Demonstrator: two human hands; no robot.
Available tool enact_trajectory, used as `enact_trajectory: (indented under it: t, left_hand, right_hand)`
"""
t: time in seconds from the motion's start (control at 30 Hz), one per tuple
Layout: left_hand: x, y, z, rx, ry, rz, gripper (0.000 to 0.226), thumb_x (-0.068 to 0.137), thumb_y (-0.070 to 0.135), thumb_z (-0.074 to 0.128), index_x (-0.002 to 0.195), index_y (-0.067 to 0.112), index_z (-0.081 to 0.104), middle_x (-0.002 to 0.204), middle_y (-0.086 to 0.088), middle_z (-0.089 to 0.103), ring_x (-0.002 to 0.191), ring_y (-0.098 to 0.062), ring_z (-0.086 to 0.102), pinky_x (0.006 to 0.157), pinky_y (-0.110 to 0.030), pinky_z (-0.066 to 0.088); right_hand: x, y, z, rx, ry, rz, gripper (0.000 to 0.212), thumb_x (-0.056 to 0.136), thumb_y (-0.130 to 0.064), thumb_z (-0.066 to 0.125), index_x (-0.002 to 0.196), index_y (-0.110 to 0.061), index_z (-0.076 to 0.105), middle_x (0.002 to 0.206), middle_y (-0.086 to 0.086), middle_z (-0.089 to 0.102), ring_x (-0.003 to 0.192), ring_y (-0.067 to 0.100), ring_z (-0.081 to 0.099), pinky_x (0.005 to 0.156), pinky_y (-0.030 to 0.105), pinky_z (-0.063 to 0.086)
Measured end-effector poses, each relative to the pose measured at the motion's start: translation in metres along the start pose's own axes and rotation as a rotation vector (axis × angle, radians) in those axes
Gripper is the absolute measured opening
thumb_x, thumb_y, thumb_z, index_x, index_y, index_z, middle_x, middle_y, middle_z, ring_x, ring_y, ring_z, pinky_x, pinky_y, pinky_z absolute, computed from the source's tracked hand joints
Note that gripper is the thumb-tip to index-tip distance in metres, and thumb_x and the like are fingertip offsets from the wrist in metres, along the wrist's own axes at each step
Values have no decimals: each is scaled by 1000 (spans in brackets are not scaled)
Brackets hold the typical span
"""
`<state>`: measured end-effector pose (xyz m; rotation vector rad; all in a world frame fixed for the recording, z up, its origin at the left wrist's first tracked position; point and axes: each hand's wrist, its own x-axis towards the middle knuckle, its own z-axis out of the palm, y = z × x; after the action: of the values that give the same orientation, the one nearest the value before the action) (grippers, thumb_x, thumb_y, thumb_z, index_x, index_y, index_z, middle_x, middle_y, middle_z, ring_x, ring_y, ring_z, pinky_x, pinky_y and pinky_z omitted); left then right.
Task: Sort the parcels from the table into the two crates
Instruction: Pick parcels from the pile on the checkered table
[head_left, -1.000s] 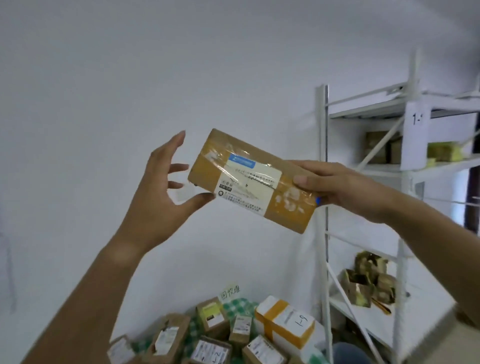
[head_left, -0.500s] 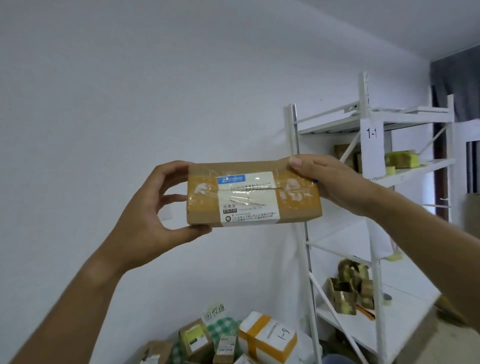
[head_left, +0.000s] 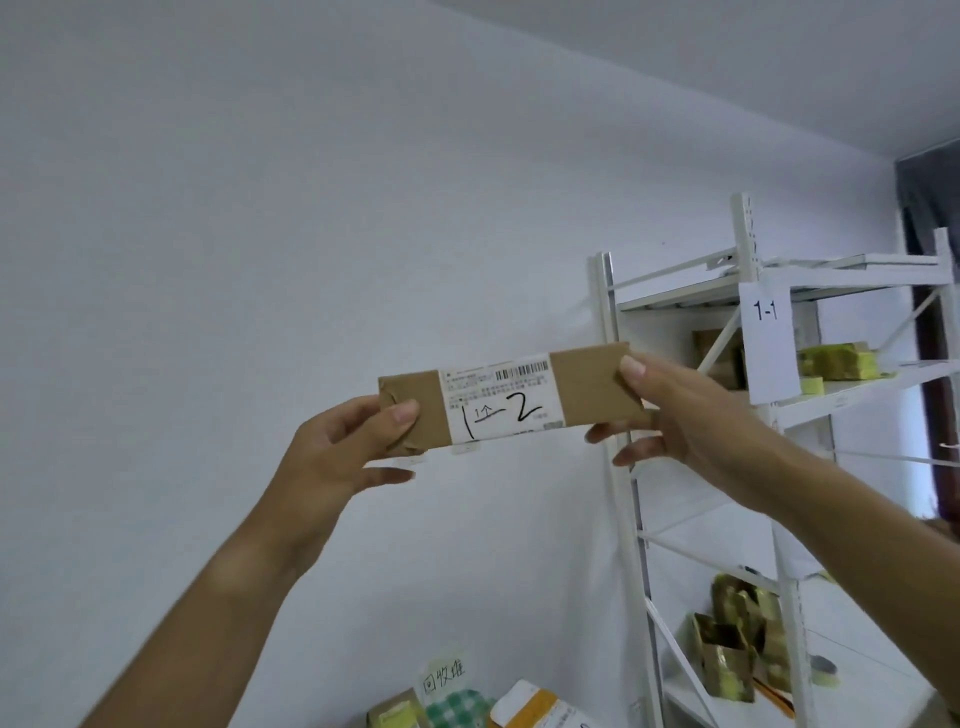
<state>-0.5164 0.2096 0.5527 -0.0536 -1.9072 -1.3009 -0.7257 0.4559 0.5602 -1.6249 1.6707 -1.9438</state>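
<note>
Parcel (head_left: 511, 397) position: held in the air in front of me at head height, against the white wall (head_left: 260, 260), well above the heap of other parcels (head_left: 524, 709) at the bottom of the view. Its long axis runs left to right, tilted slightly up toward the right. My left hand (head_left: 337, 447) pinches the left end, thumb on the near face and fingers curled behind. My right hand (head_left: 675, 415) pinches the right end the same way, with two fingers showing below the lower edge. Both hands are equally near; neither end is free.

Parcel form: a flat, narrow cardboard box, brown, matte, with crisp edges. A white paper label wraps the middle, printed with a barcode and hand-marked "1-2" in black.

White metal shelving (head_left: 769, 415) stands to the right, just behind my right hand, with a tag reading "1-1" (head_left: 768, 343). No crates are in view, so I cannot tell which way the parcel must travel.
</note>
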Motion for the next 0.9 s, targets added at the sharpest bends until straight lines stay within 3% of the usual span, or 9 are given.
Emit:
enact_trajectory:
  t: [0.17, 0.27, 0.37, 0.5, 0.57, 0.67, 0.77, 0.9]
  left_hand:
    - [3, 1, 13, 24, -8, -53, 57, 71, 70, 70, 109, 29, 82, 115, -6, 78, 106, -28, 75, 87, -43, 57]
    - [5, -1, 17, 43, -31, -38, 58, 72, 66, 71, 112, 25, 80, 119, -6, 77, 111, -27, 72, 88, -44, 60]
    - [7, -3, 18, 66, -95, -1, 57, 74, 57, 74, 120, 22, 76, 124, -5, 75, 114, -25, 70, 92, -42, 61]
    - [13, -8, 17, 89, -172, 87, 74, 67, 37, 87, 135, 21, 63, 132, -2, 71, 118, -21, 69, 83, -28, 60]
    - [17, -13, 18, 121, -195, 121, 85, 61, 29, 93, 137, 23, 56, 138, 2, 67, 125, -19, 65, 86, -25, 59]
    - [22, -20, 24, 197, -197, 189, 90, 58, 27, 96, 135, 32, 52, 141, 6, 63, 132, -18, 59, 96, -28, 58]
    - [23, -28, 29, 247, -175, 230, 90, 57, 29, 96, 134, 36, 51, 142, 7, 60, 136, -20, 55, 97, -39, 57]
    - [21, -39, 32, 238, -181, 156, 86, 61, 34, 94, 136, 31, 53, 139, 7, 64, 132, -17, 60, 93, -35, 58]
  right_hand:
    - [-2, 5, -6, -19, 39, 43, 73, 61, -85, 72, 111, -32, 72, 107, 3, 76, 93, 31, 76, 68, 32, 61]
    - [-7, 7, -14, -18, 34, 37, 79, 61, -81, 74, 121, -30, 67, 108, -2, 75, 96, 29, 76, 69, 30, 61]
    - [-13, 8, -24, -22, 6, 16, 68, 71, -68, 71, 128, -33, 63, 106, -11, 74, 102, 24, 74, 73, 31, 61]
    - [-19, 15, -39, -41, -38, -33, 73, 67, -50, 79, 136, -43, 56, 124, -18, 69, 113, 16, 69, 83, 36, 63]
    - [-20, 18, -46, -62, -71, -58, 82, 64, -42, 86, 138, -50, 53, 134, -19, 63, 118, 16, 67, 93, 37, 60]
    - [-21, 25, -55, -123, -109, -64, 93, 61, -38, 96, 139, -58, 49, 142, -22, 56, 126, 14, 62, 100, 43, 56]
    - [-21, 38, -59, -156, -111, -69, 97, 59, -34, 93, 141, -56, 47, 143, -23, 54, 126, 15, 62, 102, 50, 54]
    - [-22, 57, -55, -37, -68, -37, 94, 60, -33, 96, 140, -51, 50, 140, -24, 58, 121, 17, 66, 96, 36, 58]
